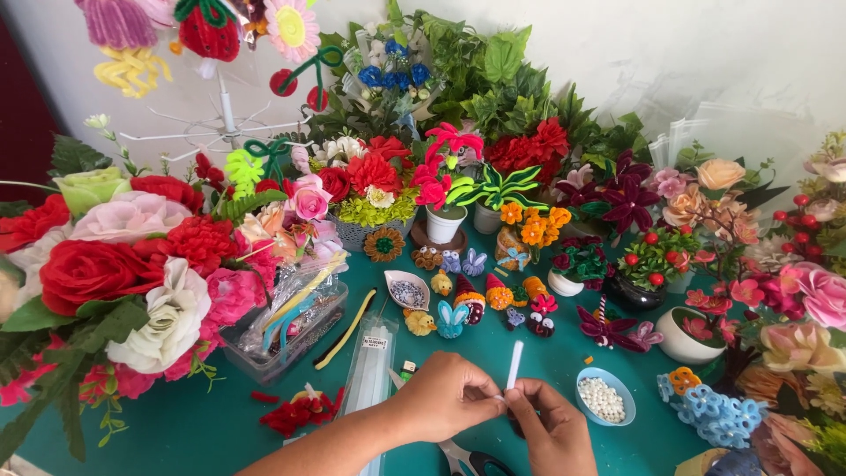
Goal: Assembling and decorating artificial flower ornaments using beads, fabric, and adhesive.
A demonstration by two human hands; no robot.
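One white pipe cleaner point(515, 364) stands nearly upright between the person's hands, its long axis running bottom to top with the free end pointing up and tilted slightly right. The left hand point(448, 394) and the right hand point(548, 426) both pinch its lower end, fingertips meeting just above the teal table point(176, 432). Just right of the hands sits a small blue bowl of white beads point(604, 396); scissors point(467, 460) lie below the wrists. Beyond, small fuzzy figurines point(467, 300) line up, with artificial flowers point(132, 256) banked around the table's edges.
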